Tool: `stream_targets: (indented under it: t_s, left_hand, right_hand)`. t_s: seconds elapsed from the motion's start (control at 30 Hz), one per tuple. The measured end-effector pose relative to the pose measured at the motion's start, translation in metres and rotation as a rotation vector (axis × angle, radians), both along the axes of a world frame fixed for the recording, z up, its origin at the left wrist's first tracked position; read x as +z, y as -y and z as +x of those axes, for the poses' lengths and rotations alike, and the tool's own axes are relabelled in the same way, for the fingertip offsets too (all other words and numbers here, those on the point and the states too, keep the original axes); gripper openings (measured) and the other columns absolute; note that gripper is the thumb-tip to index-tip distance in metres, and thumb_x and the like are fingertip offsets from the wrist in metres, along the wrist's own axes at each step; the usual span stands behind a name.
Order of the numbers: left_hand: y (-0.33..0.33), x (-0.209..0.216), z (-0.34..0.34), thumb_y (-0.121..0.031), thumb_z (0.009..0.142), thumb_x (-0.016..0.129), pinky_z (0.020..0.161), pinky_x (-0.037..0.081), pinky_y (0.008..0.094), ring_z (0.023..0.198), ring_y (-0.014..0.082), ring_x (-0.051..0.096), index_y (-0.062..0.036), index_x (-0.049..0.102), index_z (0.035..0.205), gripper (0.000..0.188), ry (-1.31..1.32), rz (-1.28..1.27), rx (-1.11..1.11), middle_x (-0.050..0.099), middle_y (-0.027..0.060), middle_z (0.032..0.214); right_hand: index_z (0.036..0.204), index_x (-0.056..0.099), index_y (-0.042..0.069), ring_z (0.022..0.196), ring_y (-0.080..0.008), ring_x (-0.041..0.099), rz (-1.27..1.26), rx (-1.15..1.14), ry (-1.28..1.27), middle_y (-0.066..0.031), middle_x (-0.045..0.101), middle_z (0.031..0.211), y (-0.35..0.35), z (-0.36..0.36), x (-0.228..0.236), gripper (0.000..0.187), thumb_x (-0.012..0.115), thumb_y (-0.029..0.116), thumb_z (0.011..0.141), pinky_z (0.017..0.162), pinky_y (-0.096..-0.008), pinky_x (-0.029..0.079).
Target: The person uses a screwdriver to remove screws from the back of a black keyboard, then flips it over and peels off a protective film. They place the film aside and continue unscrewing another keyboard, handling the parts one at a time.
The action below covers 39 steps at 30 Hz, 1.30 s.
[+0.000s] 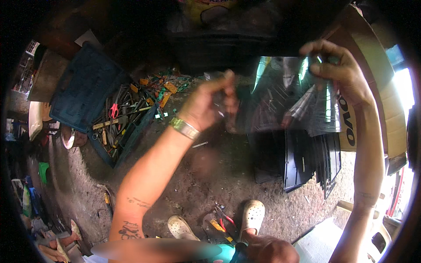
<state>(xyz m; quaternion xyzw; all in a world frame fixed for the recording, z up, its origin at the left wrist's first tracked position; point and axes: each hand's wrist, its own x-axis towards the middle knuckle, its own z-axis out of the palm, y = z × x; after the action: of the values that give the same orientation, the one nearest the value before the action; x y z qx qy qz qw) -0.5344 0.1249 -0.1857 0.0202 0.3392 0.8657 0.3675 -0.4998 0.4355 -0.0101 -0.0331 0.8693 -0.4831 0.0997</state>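
Note:
A clear, shiny plastic sheet (291, 94) hangs in front of me, catching bright greenish reflections. My right hand (335, 65) is raised at its upper right, thumb and fingers pinched on the top edge. Beside the sheet's blurred left edge is my left hand (210, 103), a metal watch (184, 128) on its wrist. Its fingers are curled and the thumb points up; motion blur hides what they grip. Below the sheet, several dark flat panels (307, 160) with thin frames stand stacked on edge, partly seen through the plastic.
An open dark blue toolbox (85, 87) full of hand tools sits at left, with red-handled scissors (114, 110) on top. Orange and green scraps (166, 90) lie behind it. A cardboard box (372, 83) stands at right. Pliers (222, 222) lie between my clogs (253, 215).

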Motion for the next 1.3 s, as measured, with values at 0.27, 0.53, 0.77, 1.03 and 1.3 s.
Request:
stream_targets:
  t_s: [0.27, 0.53, 0.77, 1.03, 1.3]
  left_hand:
    - [0.086, 0.066, -0.080, -0.035, 0.085, 0.091, 0.053, 0.033, 0.0224, 0.058, 0.0015, 0.045, -0.0145, 0.070, 0.086, 0.030, -0.706, -0.947, 0.261, 0.064, -0.0099, 0.075]
    - [0.094, 0.128, -0.188, -0.028, 0.091, 0.069, 0.055, 0.042, 0.0331, 0.059, 0.0152, 0.052, -0.0170, 0.059, 0.072, 0.025, -0.389, -0.675, 0.462, 0.048, -0.0028, 0.062]
    - [-0.013, 0.110, -0.236, -0.017, 0.086, 0.070, 0.067, 0.051, 0.0383, 0.071, 0.0211, 0.062, 0.0016, 0.065, 0.128, 0.046, -1.065, -1.032, 0.794, 0.071, 0.0129, 0.095]
    - [-0.007, 0.073, -0.246, -0.032, 0.096, 0.074, 0.098, 0.050, 0.0469, 0.124, 0.0372, 0.060, -0.0003, 0.041, 0.155, 0.074, -1.095, -1.948, 0.472, 0.053, 0.0248, 0.149]
    - [0.083, 0.048, -0.177, -0.033, 0.095, 0.075, 0.092, 0.053, 0.0500, 0.110, 0.0415, 0.064, -0.0077, 0.066, 0.126, 0.041, -1.876, -1.650, 0.608, 0.065, 0.0203, 0.118]
  right_hand:
    - [0.105, 0.077, 0.006, 0.053, -0.0106, 0.067, 0.402, 0.156, 0.317, -0.0053, 0.074, 0.072, -0.035, 0.011, -0.053, 0.033, 0.090, 0.023, 0.080, 0.039, -0.0219, 0.043]
    - [0.101, 0.070, 0.005, 0.048, -0.0103, 0.055, -0.073, -0.356, -0.210, -0.0011, 0.062, 0.067, -0.044, -0.094, -0.013, 0.030, 0.067, 0.034, 0.100, 0.041, -0.0231, 0.040]
    - [0.086, 0.075, 0.004, 0.062, -0.0236, 0.071, 0.558, -0.324, -0.279, -0.0098, 0.071, 0.072, 0.031, -0.218, -0.012, 0.019, 0.071, 0.021, 0.094, 0.055, -0.0363, 0.056]
    - [0.094, 0.076, 0.007, 0.059, -0.0248, 0.070, 0.866, -0.218, -0.055, -0.0100, 0.073, 0.074, 0.021, -0.249, -0.066, 0.016, 0.070, 0.022, 0.095, 0.054, -0.0400, 0.057]
    - [0.134, 0.062, 0.009, 0.070, -0.0120, 0.056, 0.309, -0.149, -0.093, -0.0041, 0.062, 0.090, -0.009, -0.124, -0.077, 0.038, 0.054, 0.022, 0.100, 0.052, -0.0286, 0.046]
